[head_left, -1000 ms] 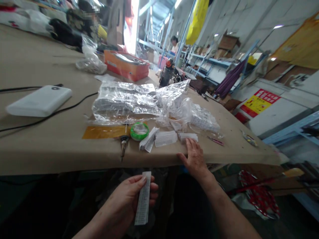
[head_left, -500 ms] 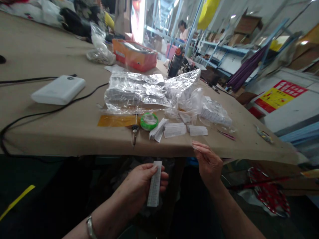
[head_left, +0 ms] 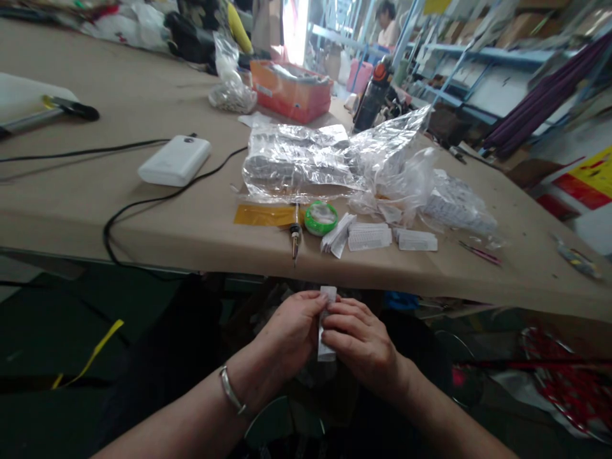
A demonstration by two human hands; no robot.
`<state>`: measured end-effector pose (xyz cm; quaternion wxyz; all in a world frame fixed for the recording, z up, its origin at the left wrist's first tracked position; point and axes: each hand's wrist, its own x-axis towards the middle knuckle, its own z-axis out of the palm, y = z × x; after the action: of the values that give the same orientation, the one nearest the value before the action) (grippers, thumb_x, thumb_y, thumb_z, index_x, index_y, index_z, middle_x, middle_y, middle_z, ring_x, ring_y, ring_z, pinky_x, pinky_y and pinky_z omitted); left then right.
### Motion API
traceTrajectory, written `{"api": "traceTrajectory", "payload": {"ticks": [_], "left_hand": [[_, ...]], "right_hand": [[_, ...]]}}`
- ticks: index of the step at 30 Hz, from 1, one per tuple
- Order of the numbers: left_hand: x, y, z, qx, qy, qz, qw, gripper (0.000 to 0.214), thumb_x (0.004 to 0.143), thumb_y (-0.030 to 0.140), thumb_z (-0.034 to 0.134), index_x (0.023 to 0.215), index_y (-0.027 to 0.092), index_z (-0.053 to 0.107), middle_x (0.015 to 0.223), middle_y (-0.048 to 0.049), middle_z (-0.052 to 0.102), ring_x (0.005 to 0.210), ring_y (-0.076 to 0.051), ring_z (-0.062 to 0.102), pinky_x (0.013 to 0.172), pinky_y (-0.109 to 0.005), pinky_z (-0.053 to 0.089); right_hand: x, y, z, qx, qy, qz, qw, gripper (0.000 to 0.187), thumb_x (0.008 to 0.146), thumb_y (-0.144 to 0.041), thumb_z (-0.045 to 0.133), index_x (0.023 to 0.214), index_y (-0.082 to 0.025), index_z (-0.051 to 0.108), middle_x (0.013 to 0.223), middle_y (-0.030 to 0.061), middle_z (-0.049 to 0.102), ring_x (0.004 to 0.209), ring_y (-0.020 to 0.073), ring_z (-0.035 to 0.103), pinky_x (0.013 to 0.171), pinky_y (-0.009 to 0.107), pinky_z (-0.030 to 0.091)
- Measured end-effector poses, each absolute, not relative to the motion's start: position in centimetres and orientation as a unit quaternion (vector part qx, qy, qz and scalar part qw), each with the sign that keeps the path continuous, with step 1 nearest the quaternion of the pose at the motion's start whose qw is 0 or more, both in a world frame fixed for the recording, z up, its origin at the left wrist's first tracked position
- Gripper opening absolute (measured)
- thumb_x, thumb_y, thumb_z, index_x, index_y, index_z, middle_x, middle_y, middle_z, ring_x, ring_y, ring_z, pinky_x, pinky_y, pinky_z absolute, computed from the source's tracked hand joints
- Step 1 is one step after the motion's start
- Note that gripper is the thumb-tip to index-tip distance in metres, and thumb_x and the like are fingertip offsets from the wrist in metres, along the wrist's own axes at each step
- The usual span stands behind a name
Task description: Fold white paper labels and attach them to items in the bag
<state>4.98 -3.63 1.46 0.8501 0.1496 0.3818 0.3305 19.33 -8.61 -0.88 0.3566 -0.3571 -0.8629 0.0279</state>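
Below the table edge, my left hand point(head_left: 299, 322) grips a narrow white printed strip point(head_left: 327, 352) between thumb and fingers. My right hand point(head_left: 356, 328) is closed over the strip's right side, with its fingers pressed on the face and hiding the middle. On the table above, white strips lie in a fanned stack point(head_left: 338, 236), a middle stack point(head_left: 370, 236) and a right stack point(head_left: 417, 240). Left of them are a roll with a green rim point(head_left: 320, 218) and a soldering iron point(head_left: 295, 241) with its tip toward me.
Clear plastic bags point(head_left: 296, 159) lie behind the stacks, and an orange box point(head_left: 291, 94) and a dark bottle point(head_left: 371, 99) stand farther back. A white power bank point(head_left: 174, 160) and black cable point(head_left: 115, 220) are at left. Tweezers point(head_left: 480, 253) lie at right.
My right hand has come down and left from the table edge onto the strip in my left hand. The left hand has moved slightly right and up. The camera view has shifted left.
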Motion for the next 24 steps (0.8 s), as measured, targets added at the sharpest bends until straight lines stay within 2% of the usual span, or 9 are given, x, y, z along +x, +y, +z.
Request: {"api": "traceTrajectory", "payload": {"ticks": [9,13,16,18,21,24], "left_hand": [[4.9,-3.8,1.5,0.146,0.362,0.343,0.855,0.01,0.077,0.012,0.062,0.069,0.008,0.065,0.067,-0.0077,0.065,0.056,-0.01,0.059,0.052,-0.019,0.045],[4.8,-3.9,1.7,0.172,0.361,0.323,0.858,0.005,0.073,0.012,0.067,0.074,0.007,0.066,0.072,-0.0098,0.067,0.06,-0.012,0.061,0.057,-0.021,0.047],[4.6,-4.0,2.1,0.189,0.367,0.307,0.858,0.006,0.076,0.013,0.064,0.078,0.008,0.066,0.07,-0.0083,0.067,0.056,-0.013,0.06,0.054,-0.023,0.048],[4.5,-4.2,2.3,0.207,0.373,0.277,0.861,0.01,0.079,0.016,0.06,0.084,0.009,0.065,0.071,-0.0077,0.066,0.052,-0.012,0.059,0.051,-0.025,0.049],[4.5,-4.5,2.5,0.231,0.381,0.237,0.863,0.015,0.084,0.02,0.055,0.088,0.009,0.064,0.075,-0.0089,0.066,0.05,-0.011,0.058,0.051,-0.024,0.049],[4.6,-4.7,2.5,0.242,0.383,0.227,0.862,0.017,0.085,0.022,0.053,0.088,0.01,0.064,0.074,-0.008,0.066,0.05,-0.01,0.058,0.051,-0.023,0.048]], "right_hand": [[18.7,-8.8,-0.7,-0.378,-0.858,0.016,0.348,0.019,0.086,-0.011,0.05,0.097,-0.018,0.064,0.095,0.0066,0.07,0.108,0.0195,0.059,0.099,0.04,0.044],[18.8,-9.1,-0.4,-0.375,-0.852,0.058,0.36,0.024,0.085,-0.022,0.055,0.109,-0.017,0.058,0.101,0.0086,0.069,0.11,0.0226,0.057,0.099,0.044,0.044],[19.4,-9.1,0.1,-0.419,-0.788,0.134,0.43,0.027,0.085,-0.035,0.057,0.106,-0.018,0.058,0.102,0.0103,0.066,0.108,0.0259,0.057,0.094,0.045,0.045],[19.8,-8.7,0.4,-0.499,-0.696,0.204,0.475,0.02,0.085,-0.033,0.056,0.099,-0.019,0.059,0.097,0.0085,0.064,0.098,0.0232,0.059,0.086,0.039,0.049],[20.2,-7.7,0.6,-0.569,-0.576,0.364,0.461,0.018,0.082,-0.033,0.059,0.093,-0.019,0.058,0.082,0.0022,0.062,0.073,0.0151,0.059,0.066,0.026,0.049],[19.9,-6.9,0.5,-0.536,-0.518,0.5,0.44,0.02,0.081,-0.036,0.059,0.086,-0.017,0.059,0.072,-0.0013,0.058,0.064,0.0109,0.054,0.061,0.022,0.046]]}}
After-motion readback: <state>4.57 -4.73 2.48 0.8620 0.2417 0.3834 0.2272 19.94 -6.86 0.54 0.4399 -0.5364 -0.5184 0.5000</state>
